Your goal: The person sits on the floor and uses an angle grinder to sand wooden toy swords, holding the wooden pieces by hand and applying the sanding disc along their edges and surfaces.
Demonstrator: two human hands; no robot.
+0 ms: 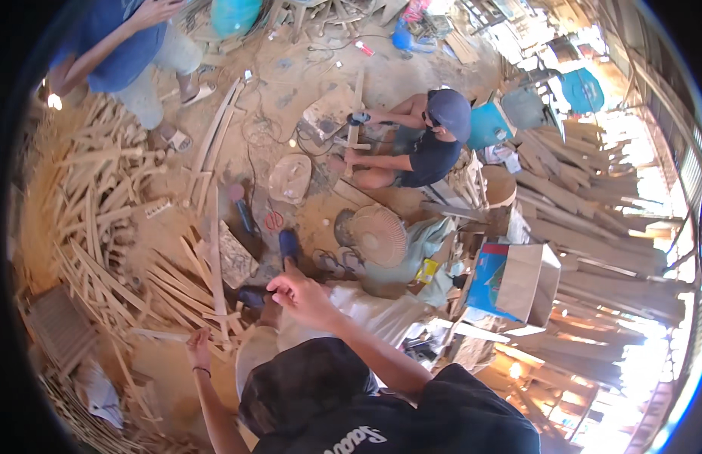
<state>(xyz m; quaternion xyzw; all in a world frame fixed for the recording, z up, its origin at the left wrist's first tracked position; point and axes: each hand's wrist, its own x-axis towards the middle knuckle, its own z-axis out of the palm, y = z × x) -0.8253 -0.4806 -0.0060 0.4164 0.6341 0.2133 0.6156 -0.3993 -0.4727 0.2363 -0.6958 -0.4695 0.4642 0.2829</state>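
Left grip (pixel 199 346) pinches a thin wooden strip (pixel 163 334) low beside the slat pile (pixel 177 287) on the floor. Right grip (pixel 301 293) hangs curled over my knee, whether it holds anything I can't tell. Seated person sands a plank (pixel 355 125) ahead.

An open-air woodworking workshop: heaps of cut wooden slats (pixel 101 219) and stacked planks (pixel 585 242) cover a sawdust-strewn dirt floor (pixel 290 83), where a seated person (pixel 419 144) works timber.
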